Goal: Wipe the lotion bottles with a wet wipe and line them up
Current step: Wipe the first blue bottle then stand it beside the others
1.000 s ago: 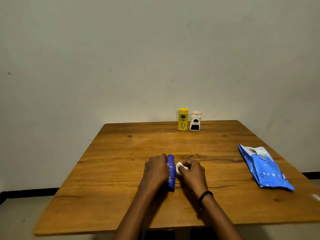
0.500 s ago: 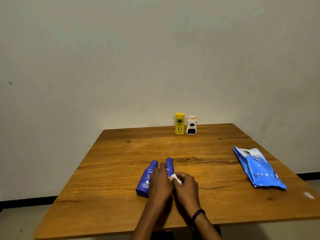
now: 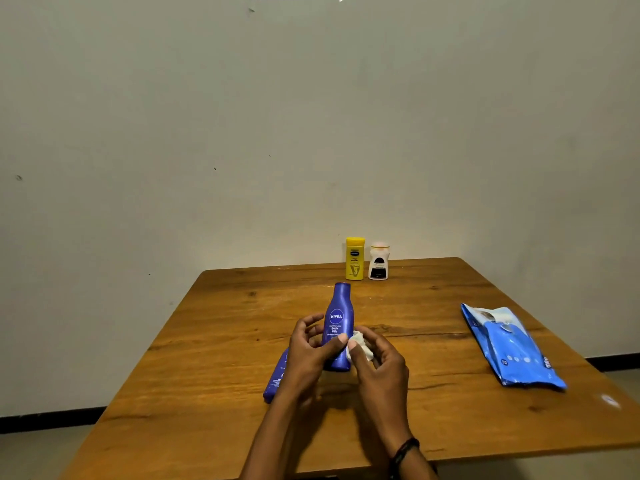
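Standing upright just below the middle of the frame in the head view, a dark blue plastic lotion bottle with a white "NIVEA" label (image 3: 336,320) is gripped by the left hand (image 3: 308,355). The thumb is laid across the lower front of the bottle and the fingers are curled round its left side. Whether its base touches the table cannot be told.

A small crumpled white wet wipe (image 3: 360,346) is pinched between the curled fingers and thumb of the right hand (image 3: 381,365) and is pressed against the lower right side of the bottle. A black band (image 3: 403,452) is worn on the right wrist, near the bottom edge of the frame.

A second dark blue bottle (image 3: 275,379) is seen lying on the brown wooden table (image 3: 214,341), to the lower left of the held bottle, and is largely hidden behind the left hand and forearm.

At the far edge of the table, just above the centre of the frame, a yellow plastic bottle (image 3: 355,258) and a shorter white bottle with a black label (image 3: 378,261) are stood upright just beside each other, the yellow one on the left.

A flat light blue pack of wipes (image 3: 509,348) is laid on the table at the right of the frame, well apart from the hands. The upper half of the frame is filled by a plain pale wall (image 3: 242,116).
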